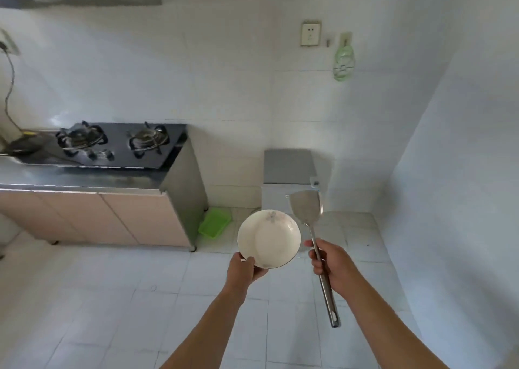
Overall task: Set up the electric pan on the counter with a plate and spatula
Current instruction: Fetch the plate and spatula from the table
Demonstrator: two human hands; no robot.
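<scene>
- Biggest thing in view: the long steel counter with pale pink cabinet doors, off to the left and well apart from the person, who's standing out on the white tiled floor.
- On it sits a black glass two-burner gas hob. At the far left edge there's a dark round thing with a cord running up the wall, maybe the electric pan, but it's too cut off to be sure.
- Small grey-topped cabinet stands in the corner ahead, and a bright green plastic tray lies on the floor by the counter's end.
- White round ceramic plate with a faint floral print: left hand pinches only its near rim, thumb on top, fingers underneath. Thin grip, so I'd guess a tilt or a bump against the counter edge could drop it.
- Long stainless steel spatula: right hand is wrapped closed around mid-handle, blade up. It's just beside the plate, so swinging both toward the counter could clink them.
</scene>
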